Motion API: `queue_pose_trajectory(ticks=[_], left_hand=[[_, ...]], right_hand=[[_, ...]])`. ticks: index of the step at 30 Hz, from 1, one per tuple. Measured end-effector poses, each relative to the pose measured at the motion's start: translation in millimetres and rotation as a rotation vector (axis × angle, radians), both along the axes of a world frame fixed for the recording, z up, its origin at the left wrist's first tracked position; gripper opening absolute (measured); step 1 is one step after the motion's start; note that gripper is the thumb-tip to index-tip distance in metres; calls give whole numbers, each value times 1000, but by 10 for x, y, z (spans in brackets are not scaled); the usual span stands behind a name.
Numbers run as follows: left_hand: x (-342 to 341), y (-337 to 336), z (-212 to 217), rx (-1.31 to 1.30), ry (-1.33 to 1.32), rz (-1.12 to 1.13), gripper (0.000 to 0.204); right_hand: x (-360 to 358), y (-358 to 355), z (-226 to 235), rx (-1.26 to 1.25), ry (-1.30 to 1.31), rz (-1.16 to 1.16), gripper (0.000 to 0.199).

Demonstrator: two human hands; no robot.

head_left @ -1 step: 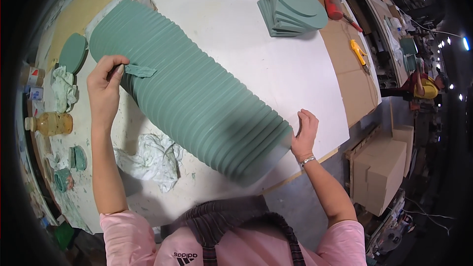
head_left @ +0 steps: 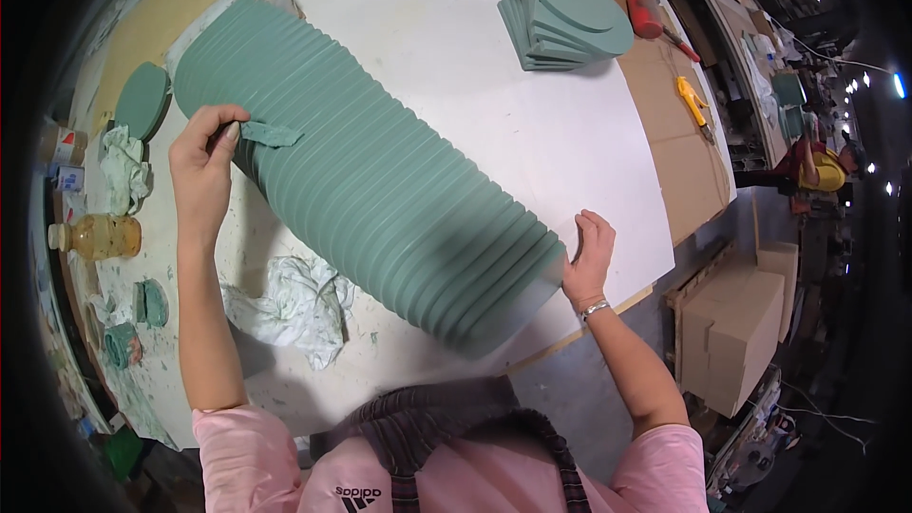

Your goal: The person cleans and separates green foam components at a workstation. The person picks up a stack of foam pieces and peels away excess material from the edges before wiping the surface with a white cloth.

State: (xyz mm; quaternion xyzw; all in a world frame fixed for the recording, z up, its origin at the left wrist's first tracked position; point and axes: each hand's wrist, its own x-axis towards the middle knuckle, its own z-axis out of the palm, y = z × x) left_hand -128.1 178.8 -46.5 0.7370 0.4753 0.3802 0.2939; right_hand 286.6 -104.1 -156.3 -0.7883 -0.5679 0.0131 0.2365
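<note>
A long row of green rounded boards (head_left: 370, 171), packed face to face on edge, runs slantwise over the table from far left to near right. My left hand (head_left: 204, 147) is closed, thumb against fingers, on a small limp green strip (head_left: 273, 136). That strip lies against the boards' left side near the far end; whether it is cloth or abrasive sheet I cannot tell. At the near right end, my right hand (head_left: 589, 258) rests beside the last board, with the thumb side close against it. Its fingers are loosely bent and hold nothing visible.
A crumpled white rag (head_left: 304, 309) lies left of the row, near me. A bottle of amber liquid (head_left: 100, 237) and a loose green board (head_left: 142, 101) are at the left. Far right hold a board stack (head_left: 570, 14), a red mallet (head_left: 645, 13) and a yellow-handled tool (head_left: 692, 104).
</note>
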Motion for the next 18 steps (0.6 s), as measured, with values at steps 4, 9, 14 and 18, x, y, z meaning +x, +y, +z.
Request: queue_pose_trajectory(ticks=[4, 9, 14, 18], left_hand=[[-132, -115, 92, -3, -98, 70, 10], [-313, -460, -17, -220, -223, 131, 9], [-316, -780, -87, -295, -271, 145, 7], [-218, -853, -116, -278, -290, 117, 5]], right_hand=[[-20, -5, -3, -11, -9, 3, 52], [-14, -1, -22, -6, -19, -2, 51], [-37, 12, -11, -4, -18, -7, 50], [-24, 6, -23, -12, -17, -15, 49]])
